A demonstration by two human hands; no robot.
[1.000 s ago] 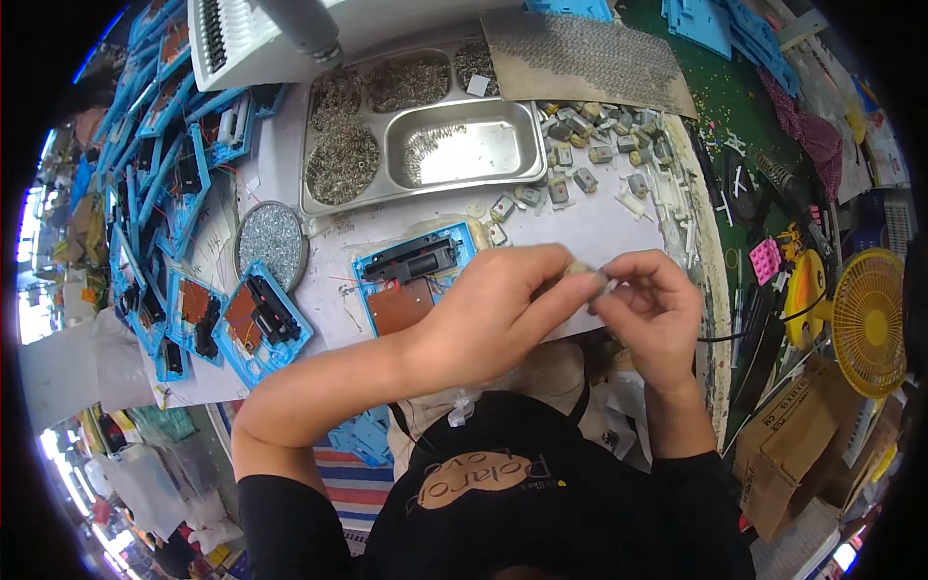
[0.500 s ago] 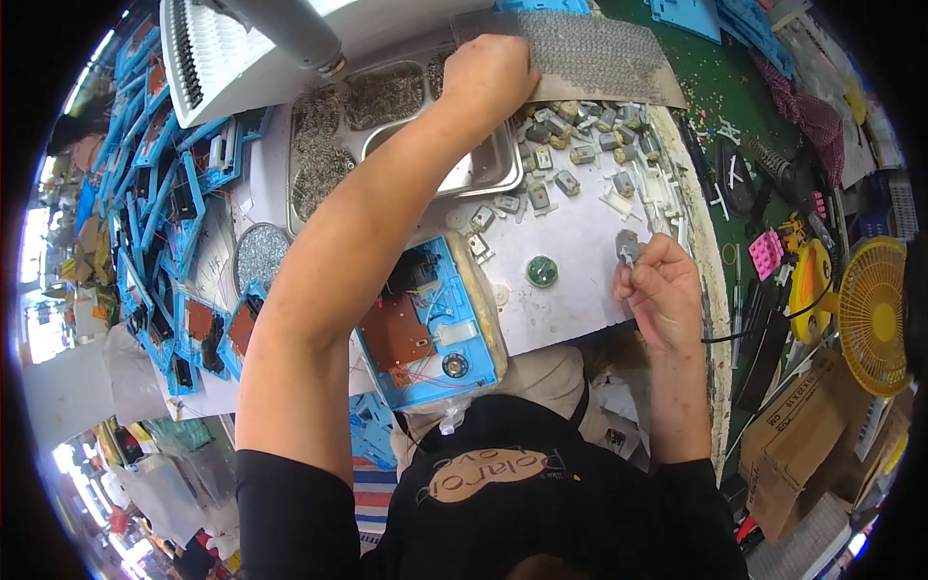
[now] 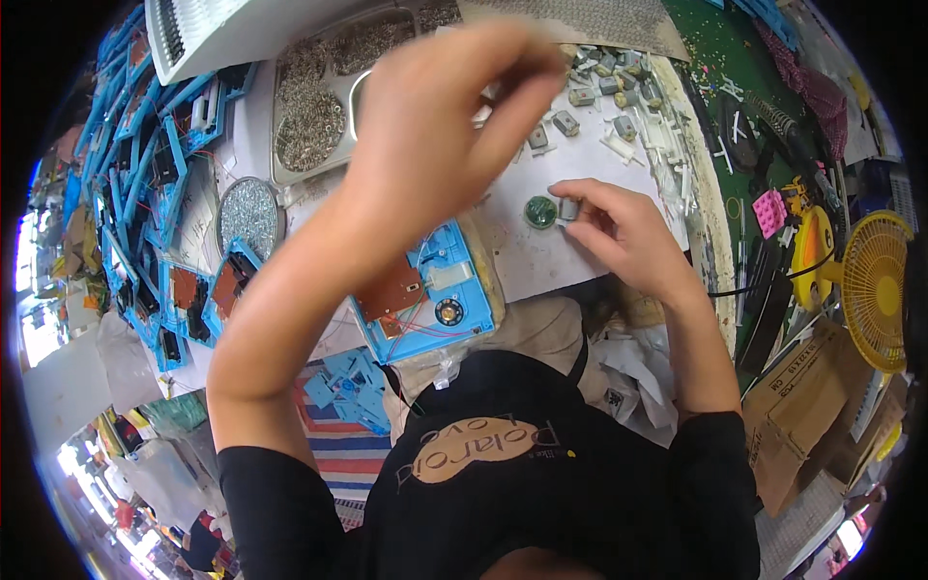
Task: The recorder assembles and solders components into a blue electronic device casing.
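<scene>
My right hand [image 3: 628,232] has thumb and fingers around a small grey motor [image 3: 569,210], right beside a small round green dish [image 3: 540,212] on the white tabletop. My left hand [image 3: 435,116] is raised above the table, smeared by motion. Its thumb and fingers curve toward each other, but whatever may be between them cannot be made out. Below it an open blue plastic casing [image 3: 469,302] lies near the table's front edge, with a brown board [image 3: 385,290], thin red wires and a round black speaker [image 3: 449,312] inside. The left forearm hides part of the casing.
Several loose motors [image 3: 581,97] lie at the back right. A metal tray [image 3: 280,164] of small metal parts stands behind my left arm, near a round dish of silvery bits [image 3: 250,218]. Blue casings [image 3: 145,184] pile up at left; a yellow fan [image 3: 875,290] stands at right.
My left hand has come off the patterned sheet at the back, nearer to me and to the camera. My right hand has brought the motor left, down beside the green dish.
</scene>
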